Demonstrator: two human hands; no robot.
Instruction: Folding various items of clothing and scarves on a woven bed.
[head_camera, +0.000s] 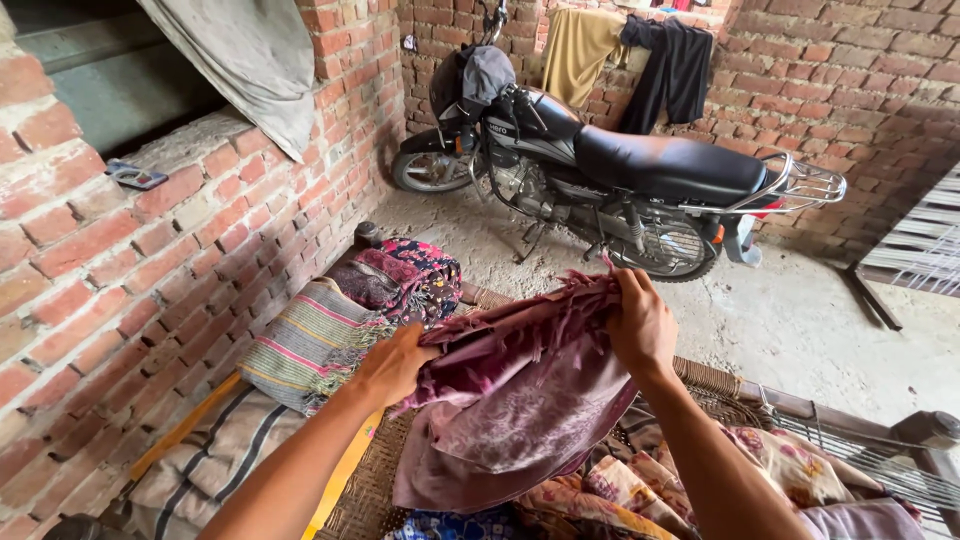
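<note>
Both my hands hold up a maroon fringed shawl (510, 400) over a woven cot (365, 495). My left hand (393, 362) grips its left fringed edge. Higher and to the right, my right hand (640, 322) pinches the upper fringed edge, so the cloth hangs folded between them. Under the shawl lie several patterned cloths (640, 480) in orange and blue.
A striped folded cloth (312, 342) and a dark floral bundle (405, 277) lie on the cot by the brick wall (150, 270). A black motorcycle (610, 165) stands on the concrete floor behind. Clothes (625, 55) hang on the far wall.
</note>
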